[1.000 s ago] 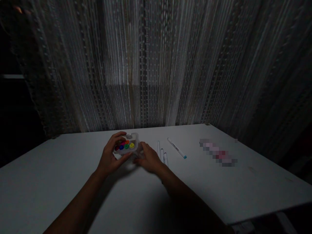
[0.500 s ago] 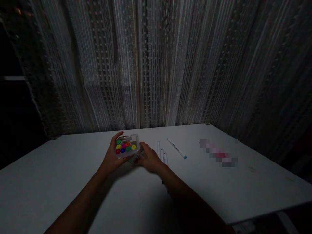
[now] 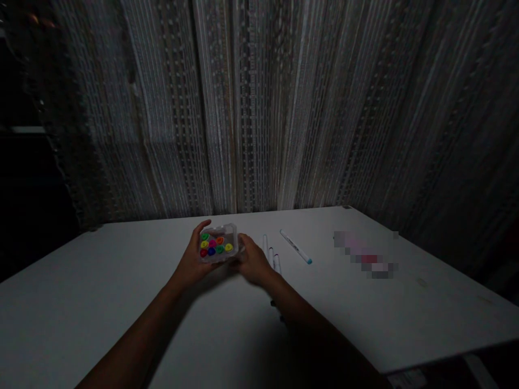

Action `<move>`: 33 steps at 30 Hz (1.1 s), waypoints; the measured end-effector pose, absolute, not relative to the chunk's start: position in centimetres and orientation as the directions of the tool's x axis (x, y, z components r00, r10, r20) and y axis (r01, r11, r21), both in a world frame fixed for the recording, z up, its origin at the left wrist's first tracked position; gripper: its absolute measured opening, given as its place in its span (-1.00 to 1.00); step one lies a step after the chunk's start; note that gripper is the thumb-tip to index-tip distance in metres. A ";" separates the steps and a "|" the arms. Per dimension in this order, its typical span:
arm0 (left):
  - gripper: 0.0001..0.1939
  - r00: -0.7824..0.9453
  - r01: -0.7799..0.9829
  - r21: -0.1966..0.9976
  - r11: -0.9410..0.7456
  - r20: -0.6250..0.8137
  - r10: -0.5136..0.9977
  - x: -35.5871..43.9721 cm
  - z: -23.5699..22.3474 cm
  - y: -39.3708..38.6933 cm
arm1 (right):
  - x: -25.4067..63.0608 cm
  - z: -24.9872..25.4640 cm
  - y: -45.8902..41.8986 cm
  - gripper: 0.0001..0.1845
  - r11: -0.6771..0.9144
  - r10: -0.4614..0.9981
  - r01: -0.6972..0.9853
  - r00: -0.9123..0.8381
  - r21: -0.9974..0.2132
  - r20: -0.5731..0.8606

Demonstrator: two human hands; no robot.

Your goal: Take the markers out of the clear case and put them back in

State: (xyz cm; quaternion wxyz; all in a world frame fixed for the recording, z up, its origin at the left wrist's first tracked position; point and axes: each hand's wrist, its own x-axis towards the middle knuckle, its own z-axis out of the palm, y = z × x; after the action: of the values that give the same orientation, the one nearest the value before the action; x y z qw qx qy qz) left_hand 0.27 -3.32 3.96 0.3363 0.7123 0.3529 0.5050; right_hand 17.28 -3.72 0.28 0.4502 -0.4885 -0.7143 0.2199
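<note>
A clear plastic marker case (image 3: pixel 234 237) is held up between my two hands, its end turned toward me. Several coloured marker ends, green, orange, yellow, pink, red and blue, show inside it. My left hand (image 3: pixel 193 259) wraps the case's left side, thumb beneath and a finger over the top edge. On the right side and underneath, my right hand (image 3: pixel 252 260) grips it; some of its fingers are hidden. Just right of that hand lie a few white markers (image 3: pixel 271 256), partly covered by my right forearm.
A white marker with a blue tip (image 3: pixel 295 247) lies apart on the white table (image 3: pixel 101 302). Farther right is a blurred-out pinkish object (image 3: pixel 365 256). A grey patterned curtain (image 3: pixel 259 108) hangs behind the table's back edge.
The case and both hands have shifted slightly to the right in view. The case's end faces me a little more squarely, and the loose markers lie as before.
</note>
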 end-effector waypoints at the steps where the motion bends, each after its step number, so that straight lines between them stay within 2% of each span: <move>1: -0.01 0.238 0.161 0.835 -0.527 0.485 0.841 0.3 3.9 -3.2 | 17.2 0.3 -3.7 -0.31 0.413 0.905 0.478 -0.126 -0.775 0.405; 8: -0.25 0.266 0.142 0.862 -0.486 0.440 0.858 0.6 2.7 -2.3 | 16.7 0.2 -3.9 -0.35 0.258 0.966 0.461 -0.139 -0.849 0.218; 10: -0.30 0.273 0.141 0.867 -0.479 0.431 0.860 0.6 2.5 -2.2 | 16.9 0.1 -3.8 -0.34 0.251 0.967 0.434 -0.152 -0.865 0.204; 15: -0.36 0.264 0.145 0.881 -0.451 0.404 0.876 0.6 2.5 -2.2 | 18.3 0.7 -3.1 -0.21 0.283 0.922 0.225 -0.331 -0.932 0.200; 17: -0.36 0.266 0.143 0.886 -0.441 0.395 0.880 0.6 2.5 -2.2 | 19.3 1.3 -2.7 -0.21 0.255 0.951 0.281 -0.246 -0.925 0.187; 19: -0.32 0.269 0.137 0.891 -0.434 0.388 0.881 0.6 2.5 -2.1 | 20.2 1.9 -2.5 -0.32 0.211 0.977 0.457 -0.062 -0.864 0.205; 21: -0.29 0.276 0.131 0.894 -0.429 0.383 0.882 0.6 2.3 -1.9 | 20.9 2.2 -2.5 -0.47 0.142 0.963 0.657 0.082 -0.741 0.258; 24: -0.31 0.286 0.130 0.897 -0.423 0.375 0.882 0.5 2.2 -1.6 | 21.4 1.9 -2.9 -0.60 0.047 0.940 0.853 0.139 -0.519 0.313; 28: -0.35 0.285 0.129 0.895 -0.427 0.379 0.880 0.5 2.2 -1.6 | 21.4 1.2 -3.4 -0.64 -0.050 0.957 0.945 0.138 -0.322 0.257; 33: -0.37 0.299 0.127 0.898 -0.421 0.370 0.880 0.5 2.2 -1.6 | 21.0 1.1 -3.6 -0.63 -0.056 0.984 0.975 0.091 -0.215 0.152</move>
State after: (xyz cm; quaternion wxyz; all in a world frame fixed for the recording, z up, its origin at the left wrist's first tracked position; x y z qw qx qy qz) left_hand 0.51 -1.65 2.21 0.4002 0.6995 0.3599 0.4701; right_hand 20.95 -3.56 1.13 0.1317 -0.7266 -0.6741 0.0173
